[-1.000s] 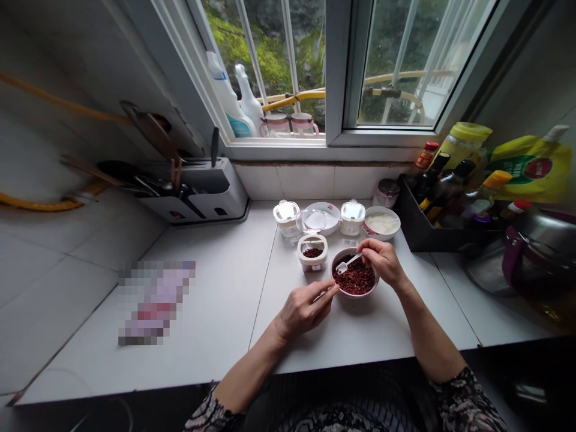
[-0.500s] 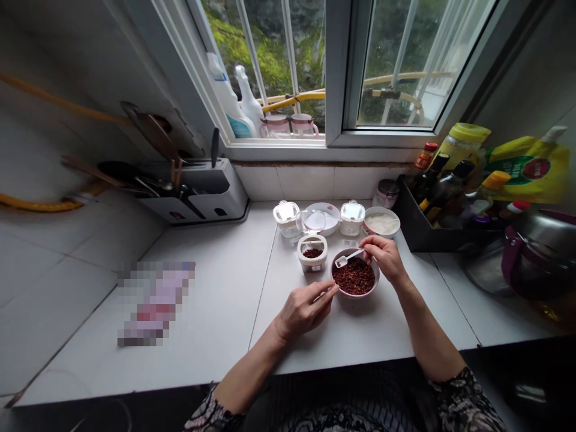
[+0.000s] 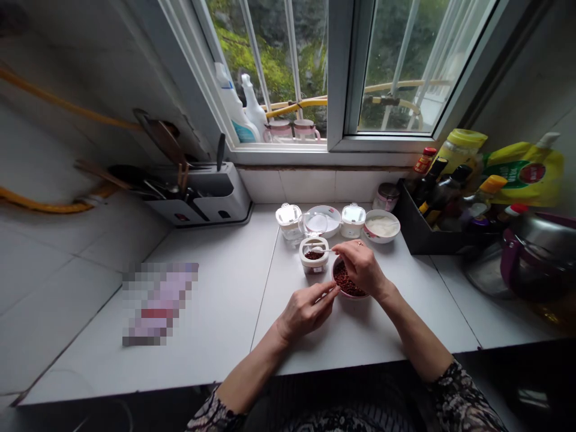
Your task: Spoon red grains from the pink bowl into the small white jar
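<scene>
My right hand (image 3: pixel 362 267) is closed on the thin handle of a small white spoon (image 3: pixel 324 249). The spoon's head is over the open mouth of a small seasoning jar (image 3: pixel 314 265), which has dark red grains like peppercorns inside. Just right of the jar stands a pink-rimmed bowl (image 3: pixel 349 296) of the same dark red peppercorns (image 3: pixel 346 282), partly hidden under my right hand. The fingertips of my left hand (image 3: pixel 308 312) are pinched at the bowl's left rim. The jar's clear lid (image 3: pixel 315 224) is tilted up behind it.
Behind are two more lidded jars (image 3: pixel 353 219), a plate of white grains (image 3: pixel 330 213) and a bowl of white grains (image 3: pixel 381 227). A dark box of bottles (image 3: pixel 423 231) stands right, a utensil holder (image 3: pixel 225 198) left. A blurred-out purple item (image 3: pixel 164 303) lies on the left counter.
My right hand has moved left with the spoon, from above the bowl to the jar's mouth. My left hand stays at the bowl's rim. The view has shifted slightly.
</scene>
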Demonstrator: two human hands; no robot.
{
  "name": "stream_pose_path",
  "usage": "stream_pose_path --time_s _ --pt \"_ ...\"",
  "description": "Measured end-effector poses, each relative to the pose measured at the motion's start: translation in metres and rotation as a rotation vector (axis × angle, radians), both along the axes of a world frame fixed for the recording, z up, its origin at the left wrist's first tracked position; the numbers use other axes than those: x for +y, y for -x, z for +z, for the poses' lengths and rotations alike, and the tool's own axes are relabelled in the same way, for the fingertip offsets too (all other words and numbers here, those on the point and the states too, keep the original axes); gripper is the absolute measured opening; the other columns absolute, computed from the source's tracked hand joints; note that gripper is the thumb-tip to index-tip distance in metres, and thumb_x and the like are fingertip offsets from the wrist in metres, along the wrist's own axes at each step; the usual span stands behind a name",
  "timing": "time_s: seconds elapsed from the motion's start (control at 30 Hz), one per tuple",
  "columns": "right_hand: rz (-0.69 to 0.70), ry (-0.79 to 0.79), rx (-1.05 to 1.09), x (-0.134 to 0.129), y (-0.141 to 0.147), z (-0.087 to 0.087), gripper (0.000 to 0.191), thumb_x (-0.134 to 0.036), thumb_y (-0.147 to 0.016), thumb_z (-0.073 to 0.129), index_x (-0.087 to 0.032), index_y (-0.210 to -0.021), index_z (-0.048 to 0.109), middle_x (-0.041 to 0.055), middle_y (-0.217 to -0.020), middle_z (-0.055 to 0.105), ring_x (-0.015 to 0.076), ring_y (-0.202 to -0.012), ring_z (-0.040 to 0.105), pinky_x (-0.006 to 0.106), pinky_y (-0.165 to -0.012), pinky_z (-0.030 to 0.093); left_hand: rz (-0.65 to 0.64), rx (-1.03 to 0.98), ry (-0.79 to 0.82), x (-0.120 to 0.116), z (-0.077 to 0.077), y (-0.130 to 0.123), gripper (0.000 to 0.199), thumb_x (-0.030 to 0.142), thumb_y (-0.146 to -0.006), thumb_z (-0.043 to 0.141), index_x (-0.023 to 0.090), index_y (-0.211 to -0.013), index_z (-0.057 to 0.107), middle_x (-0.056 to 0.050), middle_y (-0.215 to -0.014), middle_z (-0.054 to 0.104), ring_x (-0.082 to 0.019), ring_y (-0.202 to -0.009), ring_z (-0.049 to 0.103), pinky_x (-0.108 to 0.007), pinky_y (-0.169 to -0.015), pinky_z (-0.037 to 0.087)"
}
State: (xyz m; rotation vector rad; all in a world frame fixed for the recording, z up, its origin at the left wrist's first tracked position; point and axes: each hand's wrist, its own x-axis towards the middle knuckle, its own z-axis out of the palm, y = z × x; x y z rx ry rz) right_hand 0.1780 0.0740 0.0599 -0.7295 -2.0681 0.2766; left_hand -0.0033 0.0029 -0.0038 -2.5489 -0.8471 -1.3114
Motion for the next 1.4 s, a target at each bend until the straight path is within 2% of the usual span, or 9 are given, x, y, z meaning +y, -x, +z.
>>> stream_pose_path --time_s 0.1,0.2,0.27,0.37,0.5,0.63,0.97,1.13,1.4 --pt "-0.028 -0.058 0.001 0.000 -0.009 0.001 0.022 -0.011 -0.092 0.047 -0.019 -0.096 0.067 0.0072 -0.085 0.073 0.0207 -0.079 0.067 0.038 -0.081 0.051 -0.003 0.002 -0.004 0.000 0.000 0.000 0.033 0.008 -0.093 0.052 0.013 -0.124 0.059 -0.014 -0.107 0.071 -0.018 -0.086 0.072 -0.027 -0.070 0.062" --pt "-0.158 0.075 0.162 0.002 -0.027 0.004 0.017 -0.016 -0.091 0.051 -0.019 -0.093 0.067 0.0033 -0.077 0.070 0.0180 -0.070 0.065 0.033 -0.074 0.051 -0.005 0.009 0.014 0.000 0.000 0.001 0.034 0.009 -0.094 0.051 0.014 -0.126 0.058 -0.014 -0.109 0.070 -0.018 -0.092 0.071 -0.027 -0.073 0.062" --pt "-0.208 0.168 0.188 0.004 -0.040 0.004 0.017 -0.017 -0.089 0.050 -0.020 -0.087 0.066 0.0011 -0.071 0.067 0.0162 -0.063 0.061 0.030 -0.067 0.050 -0.011 0.011 0.021 -0.001 0.000 0.001 0.034 0.009 -0.094 0.051 0.014 -0.127 0.057 -0.014 -0.109 0.070 -0.018 -0.093 0.071 -0.027 -0.074 0.062" --pt "-0.240 0.211 0.049 0.008 -0.053 0.000 0.017 -0.016 -0.085 0.049 -0.020 -0.078 0.065 0.0012 -0.067 0.066 0.0165 -0.062 0.060 0.028 -0.064 0.046 -0.009 0.015 0.027 -0.002 0.000 0.002 0.036 0.010 -0.094 0.049 0.015 -0.129 0.056 -0.014 -0.108 0.070 -0.018 -0.092 0.071 -0.027 -0.073 0.062" --pt "-0.256 0.183 -0.149 0.009 -0.052 -0.007 0.019 -0.014 -0.083 0.048 -0.020 -0.075 0.064 0.0036 -0.071 0.068 0.0188 -0.068 0.060 0.030 -0.071 0.044 -0.003 0.030 0.030 -0.002 0.000 0.002 0.036 0.009 -0.094 0.049 0.015 -0.130 0.056 -0.014 -0.108 0.070 -0.018 -0.092 0.071 -0.027 -0.073 0.061" --pt "-0.206 0.245 -0.171 0.006 -0.042 -0.011 0.021 -0.014 -0.084 0.046 -0.021 -0.076 0.065 0.0035 -0.071 0.069 0.0188 -0.069 0.060 0.030 -0.072 0.044 -0.006 0.031 0.034 -0.002 -0.001 0.002 0.035 0.009 -0.094 0.050 0.014 -0.128 0.057 -0.014 -0.108 0.070 -0.018 -0.093 0.071 -0.027 -0.074 0.061" --pt "-0.181 0.517 0.145 0.009 -0.047 -0.007 0.016 -0.020 -0.080 0.047 -0.021 -0.075 0.062 -0.0026 -0.056 0.057 0.0137 -0.052 0.053 0.025 -0.056 0.041 0.005 0.037 0.031 -0.002 0.000 0.003 0.040 0.011 -0.095 0.048 0.016 -0.134 0.053 -0.014 -0.109 0.070 -0.018 -0.092 0.071 -0.027 -0.073 0.062" --pt "-0.167 0.580 0.193 0.009 -0.045 -0.009 0.015 -0.022 -0.078 0.048 -0.020 -0.074 0.063 -0.0030 -0.055 0.057 0.0128 -0.051 0.052 0.025 -0.054 0.040 0.006 0.040 0.036 -0.002 0.001 0.003 0.039 0.011 -0.095 0.048 0.016 -0.133 0.054 -0.014 -0.109 0.070 -0.018 -0.092 0.071 -0.027 -0.073 0.062" --pt "-0.146 0.792 0.378 0.010 -0.042 -0.006 0.015 -0.030 -0.071 0.054 -0.019 -0.070 0.064 -0.0027 -0.051 0.057 0.0121 -0.046 0.050 0.025 -0.050 0.041 -0.004 0.034 0.039 -0.002 0.000 0.002 0.038 0.010 -0.095 0.049 0.015 -0.132 0.055 -0.014 -0.109 0.070 -0.019 -0.091 0.072 -0.028 -0.073 0.062"
